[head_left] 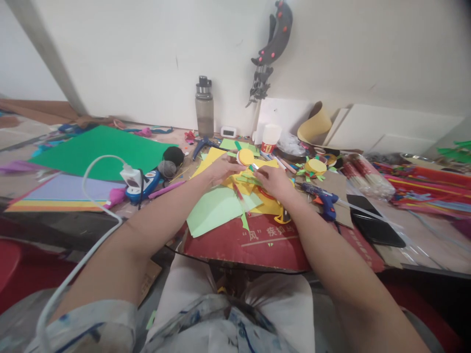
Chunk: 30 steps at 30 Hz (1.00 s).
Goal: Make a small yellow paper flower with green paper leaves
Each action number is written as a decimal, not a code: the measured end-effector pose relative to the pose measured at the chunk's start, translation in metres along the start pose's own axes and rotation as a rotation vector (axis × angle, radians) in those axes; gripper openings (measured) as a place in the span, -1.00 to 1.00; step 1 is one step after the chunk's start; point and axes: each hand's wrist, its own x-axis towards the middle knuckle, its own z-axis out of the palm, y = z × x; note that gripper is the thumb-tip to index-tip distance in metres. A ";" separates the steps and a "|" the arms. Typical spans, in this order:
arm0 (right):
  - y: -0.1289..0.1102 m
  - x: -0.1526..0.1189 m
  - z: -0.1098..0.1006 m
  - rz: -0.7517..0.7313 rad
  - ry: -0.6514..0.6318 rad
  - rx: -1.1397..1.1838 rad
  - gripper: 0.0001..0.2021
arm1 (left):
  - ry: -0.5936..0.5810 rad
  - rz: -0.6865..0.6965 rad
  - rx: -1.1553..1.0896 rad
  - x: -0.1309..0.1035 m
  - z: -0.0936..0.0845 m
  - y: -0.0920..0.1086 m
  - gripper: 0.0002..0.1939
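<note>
My left hand point(225, 167) is closed on the edge of a round yellow paper craft piece point(246, 157) with a pale rim and a green strip sticking up behind it. From the right, my right hand point(273, 179) meets it with its fingers pinched together. At those fingertips shows a small green and whitish bit point(253, 167), too small to name. Below the hands lie yellow paper point(208, 164), a light green sheet point(211, 208) and thin green scraps. A similar round yellow piece with green strips point(315, 166) sits right of my right hand.
A blue glue gun point(326, 200) and a black phone point(375, 220) lie at the right. At the left are a green sheet point(106, 147) and a blue-white power strip point(145, 186) with a white cable. A bottle point(204, 110) and a paper cup point(271, 137) stand near the wall.
</note>
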 end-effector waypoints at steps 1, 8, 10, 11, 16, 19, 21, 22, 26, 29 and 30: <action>0.000 0.000 -0.001 0.014 0.028 0.016 -0.74 | -0.009 0.009 -0.008 0.001 -0.001 -0.001 -0.44; -0.007 0.001 -0.009 0.035 0.193 0.365 -0.57 | -0.018 0.050 0.089 -0.002 0.003 -0.004 -0.27; -0.008 0.000 -0.007 -0.007 0.146 0.465 -0.42 | -0.018 0.071 0.174 -0.005 0.007 -0.002 -0.28; -0.009 -0.001 -0.005 -0.025 0.117 0.486 -0.37 | -0.026 0.083 0.217 -0.006 0.009 -0.001 -0.30; -0.008 -0.001 0.004 -0.074 0.077 0.431 -0.35 | -0.083 0.099 0.332 -0.011 0.017 0.005 -0.30; -0.006 0.000 0.005 -0.092 0.115 0.417 -0.46 | -0.123 0.102 0.343 -0.013 0.019 0.009 -0.30; -0.005 0.001 0.005 -0.092 0.123 0.427 -0.50 | -0.137 0.081 0.342 -0.014 0.019 0.011 -0.27; -0.005 0.002 0.005 -0.090 0.126 0.433 -0.50 | -0.139 0.060 0.333 -0.015 0.019 0.013 -0.25; -0.004 0.002 0.004 -0.105 0.140 0.436 -0.49 | -0.099 -0.012 0.281 -0.015 0.016 0.015 -0.17; -0.004 0.002 0.003 -0.119 0.147 0.414 -0.49 | -0.086 -0.011 0.248 -0.013 0.012 0.013 -0.16; -0.005 0.002 0.003 -0.116 0.141 0.418 -0.49 | -0.095 -0.001 0.231 -0.012 0.011 0.011 -0.17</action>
